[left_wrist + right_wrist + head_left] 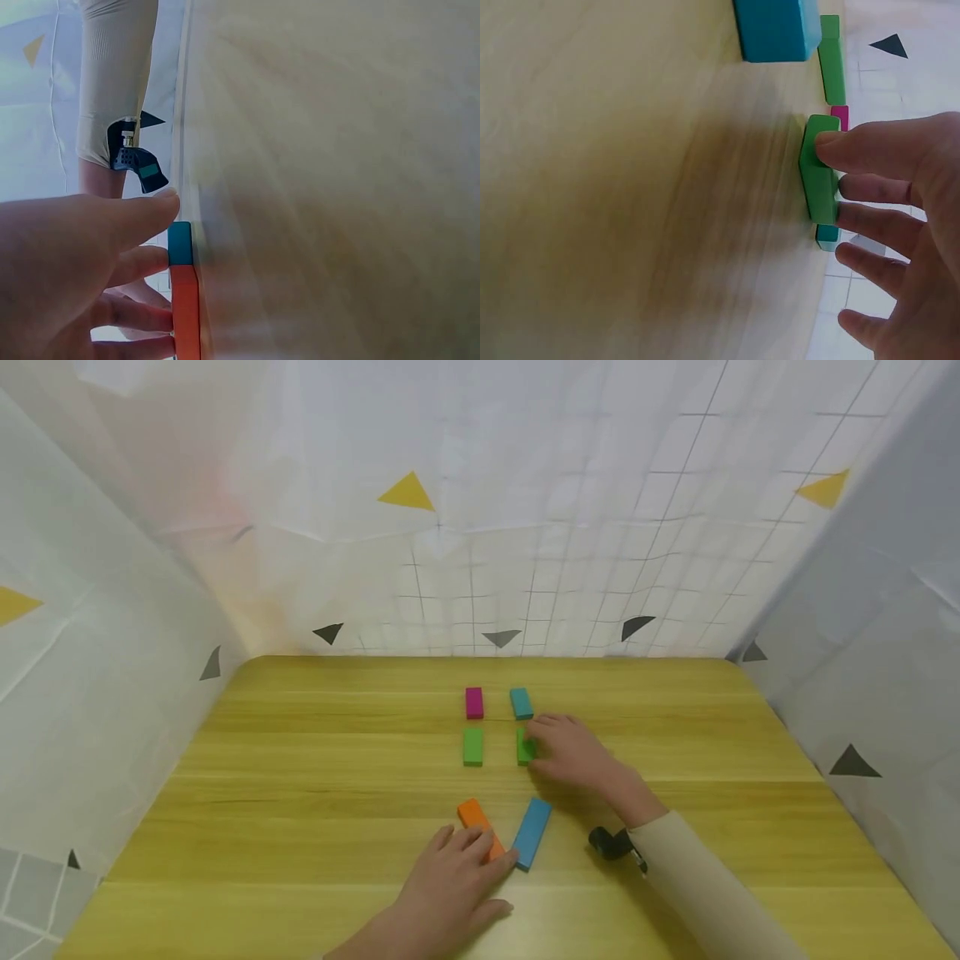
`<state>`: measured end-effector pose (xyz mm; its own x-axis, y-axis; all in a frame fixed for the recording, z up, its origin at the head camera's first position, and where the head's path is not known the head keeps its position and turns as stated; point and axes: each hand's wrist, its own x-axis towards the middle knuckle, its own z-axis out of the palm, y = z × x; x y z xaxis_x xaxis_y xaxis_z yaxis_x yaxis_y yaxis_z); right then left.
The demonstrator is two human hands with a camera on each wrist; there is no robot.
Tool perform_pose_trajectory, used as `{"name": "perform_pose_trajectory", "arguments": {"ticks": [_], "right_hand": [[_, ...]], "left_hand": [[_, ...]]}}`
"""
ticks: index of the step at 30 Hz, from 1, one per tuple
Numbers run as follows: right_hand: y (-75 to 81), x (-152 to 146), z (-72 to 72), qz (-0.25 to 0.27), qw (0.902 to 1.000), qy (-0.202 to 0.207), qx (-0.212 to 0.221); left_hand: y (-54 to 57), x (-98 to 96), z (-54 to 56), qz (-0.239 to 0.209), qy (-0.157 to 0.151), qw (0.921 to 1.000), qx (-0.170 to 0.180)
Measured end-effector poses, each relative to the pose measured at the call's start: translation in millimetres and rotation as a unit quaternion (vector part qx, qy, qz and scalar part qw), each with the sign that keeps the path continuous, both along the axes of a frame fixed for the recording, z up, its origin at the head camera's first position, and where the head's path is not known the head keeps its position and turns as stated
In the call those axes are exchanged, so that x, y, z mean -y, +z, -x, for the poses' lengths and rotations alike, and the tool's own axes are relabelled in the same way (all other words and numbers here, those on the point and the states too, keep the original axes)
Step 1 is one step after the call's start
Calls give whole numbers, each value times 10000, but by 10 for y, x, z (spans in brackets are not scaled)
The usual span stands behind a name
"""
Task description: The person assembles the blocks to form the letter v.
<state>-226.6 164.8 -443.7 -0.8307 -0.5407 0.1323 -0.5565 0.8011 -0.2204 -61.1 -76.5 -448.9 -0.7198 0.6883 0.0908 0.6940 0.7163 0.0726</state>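
My left hand rests near the table's front with its fingers extended. Its fingertips touch the orange block, and the index fingertip reaches the lower end of the blue block. In the left wrist view the thumb stands apart from both. Farther forward, my right hand is at the right green block and partly covers it. In the right wrist view the thumb lies against this green block, with the index and middle fingers on its far side, pinching it. The other two fingers are spread off the block.
Another green block lies to the left, with a magenta block behind it. A light blue block lies just beyond the right hand. A black wrist camera hangs at the right sleeve. White sheeting encloses the wooden table.
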Motion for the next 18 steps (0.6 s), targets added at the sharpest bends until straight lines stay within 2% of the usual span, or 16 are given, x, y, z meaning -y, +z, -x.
{"name": "perform_pose_trajectory", "arguments": {"ticks": [14, 18], "right_hand": [[29, -6, 20, 133, 9998, 126, 62], [23, -5, 24, 64, 9999, 98, 0]], "left_hand": [[-1, -1, 16, 107, 14, 9996, 267], [4, -2, 6, 157, 3, 9997, 208]]}}
